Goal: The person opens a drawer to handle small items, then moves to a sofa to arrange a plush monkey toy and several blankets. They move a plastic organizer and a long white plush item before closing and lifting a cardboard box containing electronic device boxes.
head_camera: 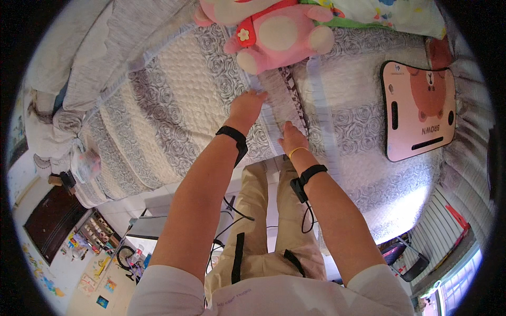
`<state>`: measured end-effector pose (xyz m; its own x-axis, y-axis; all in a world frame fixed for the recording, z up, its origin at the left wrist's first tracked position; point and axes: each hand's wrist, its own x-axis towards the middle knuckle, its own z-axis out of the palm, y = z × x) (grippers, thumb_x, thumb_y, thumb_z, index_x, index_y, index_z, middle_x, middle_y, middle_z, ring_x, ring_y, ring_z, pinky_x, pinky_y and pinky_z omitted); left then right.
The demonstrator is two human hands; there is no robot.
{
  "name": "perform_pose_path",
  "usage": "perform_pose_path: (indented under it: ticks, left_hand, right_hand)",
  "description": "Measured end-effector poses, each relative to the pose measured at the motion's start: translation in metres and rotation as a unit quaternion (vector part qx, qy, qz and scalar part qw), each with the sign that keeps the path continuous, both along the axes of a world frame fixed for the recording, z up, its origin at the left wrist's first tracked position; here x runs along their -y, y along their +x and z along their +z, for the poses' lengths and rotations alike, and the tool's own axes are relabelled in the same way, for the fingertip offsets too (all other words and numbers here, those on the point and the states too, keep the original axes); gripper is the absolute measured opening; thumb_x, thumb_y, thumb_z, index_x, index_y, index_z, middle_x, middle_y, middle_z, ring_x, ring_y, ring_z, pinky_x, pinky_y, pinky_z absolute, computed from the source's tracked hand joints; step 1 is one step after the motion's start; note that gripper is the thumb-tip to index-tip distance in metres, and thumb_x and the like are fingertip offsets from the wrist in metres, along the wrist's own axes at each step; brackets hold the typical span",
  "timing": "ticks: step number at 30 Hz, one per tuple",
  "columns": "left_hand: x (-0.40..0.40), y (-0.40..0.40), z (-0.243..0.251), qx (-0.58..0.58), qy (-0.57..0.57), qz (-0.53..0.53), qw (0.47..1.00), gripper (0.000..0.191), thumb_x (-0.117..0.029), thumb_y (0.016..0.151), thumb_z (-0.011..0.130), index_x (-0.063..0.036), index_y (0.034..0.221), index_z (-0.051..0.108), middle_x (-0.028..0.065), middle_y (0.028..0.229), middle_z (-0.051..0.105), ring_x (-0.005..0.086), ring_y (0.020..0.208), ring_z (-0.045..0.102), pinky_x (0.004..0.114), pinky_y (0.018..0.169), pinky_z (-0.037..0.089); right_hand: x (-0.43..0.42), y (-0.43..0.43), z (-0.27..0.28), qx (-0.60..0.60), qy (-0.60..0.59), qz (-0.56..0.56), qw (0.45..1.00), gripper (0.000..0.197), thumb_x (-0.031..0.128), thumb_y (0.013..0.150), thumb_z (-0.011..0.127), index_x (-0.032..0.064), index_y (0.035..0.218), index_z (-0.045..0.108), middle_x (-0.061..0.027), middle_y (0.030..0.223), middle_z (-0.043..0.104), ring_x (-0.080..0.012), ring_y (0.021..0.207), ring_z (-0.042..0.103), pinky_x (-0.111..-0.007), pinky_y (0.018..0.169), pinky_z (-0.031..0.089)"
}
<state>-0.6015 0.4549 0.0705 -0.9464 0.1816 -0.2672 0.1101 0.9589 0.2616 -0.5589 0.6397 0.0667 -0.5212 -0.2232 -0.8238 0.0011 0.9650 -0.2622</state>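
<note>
A quilted bedspread with grey rose-patterned bands and pale blue ruffled trim lies across the bed before me. My left hand rests at its right border, beside the trim, fingers curled down. Lower and to the right, my right hand is at a grey fabric strip with a dark patterned edge, lying between two ruffled borders. Both hands' fingertips are partly hidden, so whether they pinch cloth is unclear. A pink plush toy with a red bag lies just beyond my hands.
A pink lap desk with a bear picture lies on the bed at right. Green-edged bedding is at the top. Grey bedding is bunched at upper left. A cable hangs from my right wrist's device.
</note>
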Motion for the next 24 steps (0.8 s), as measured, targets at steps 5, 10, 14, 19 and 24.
perform_pose_path:
  ticks: [5, 10, 14, 19, 24]
  left_hand:
    - [-0.01, -0.011, -0.015, 0.045, -0.049, -0.024, 0.998, 0.018, -0.009, 0.086, 0.055, -0.013, 0.101, 0.063, 0.0113, 0.091, 0.063, 0.0295, 0.084, 0.068, 0.039, 0.067, 0.057]
    - [-0.004, -0.016, -0.027, 0.027, -0.037, 0.001, 0.999, 0.015, -0.007, 0.085, 0.054, -0.0079, 0.099, 0.06, 0.0139, 0.091, 0.064, 0.0315, 0.08, 0.068, 0.04, 0.065, 0.057]
    - [-0.015, -0.032, -0.014, 0.007, 0.03, 0.037, 0.999, 0.013, -0.006, 0.085, 0.052, -0.005, 0.096, 0.058, 0.0175, 0.093, 0.064, 0.0358, 0.079, 0.068, 0.044, 0.065, 0.056]
    - [-0.03, -0.059, -0.004, -0.053, 0.061, 0.057, 0.995, 0.011, -0.007, 0.085, 0.052, -0.0044, 0.094, 0.057, 0.0202, 0.094, 0.064, 0.0393, 0.08, 0.066, 0.047, 0.065, 0.055]
    - [-0.038, -0.09, -0.005, -0.095, 0.064, 0.054, 0.992, 0.012, -0.009, 0.085, 0.051, -0.0051, 0.096, 0.057, 0.0197, 0.092, 0.064, 0.0396, 0.082, 0.066, 0.048, 0.067, 0.055]
  right_hand:
    - [-0.007, 0.001, -0.019, -0.001, -0.04, 0.01, 0.999, 0.034, 0.025, 0.087, 0.068, 0.0028, 0.112, 0.061, -0.0164, 0.108, 0.066, -0.0324, 0.105, 0.064, -0.043, 0.086, 0.054]
    - [-0.006, -0.007, -0.018, -0.061, -0.066, 0.019, 0.996, 0.023, 0.021, 0.088, 0.066, 0.0031, 0.102, 0.064, -0.0168, 0.106, 0.066, -0.0343, 0.101, 0.064, -0.046, 0.083, 0.053]
    - [-0.021, -0.025, -0.016, -0.049, -0.077, 0.007, 0.996, 0.022, 0.021, 0.091, 0.063, 0.0024, 0.103, 0.065, -0.017, 0.106, 0.066, -0.0341, 0.101, 0.064, -0.045, 0.085, 0.054]
    - [-0.038, -0.039, -0.031, -0.129, -0.098, -0.026, 0.986, 0.019, 0.019, 0.087, 0.066, 0.0028, 0.098, 0.063, -0.0193, 0.098, 0.065, -0.0387, 0.093, 0.063, -0.048, 0.079, 0.051]
    - [-0.043, -0.079, -0.02, -0.147, -0.051, -0.013, 0.988, 0.026, 0.025, 0.091, 0.063, 0.0041, 0.106, 0.063, -0.0188, 0.101, 0.068, -0.0358, 0.095, 0.066, -0.048, 0.078, 0.054]
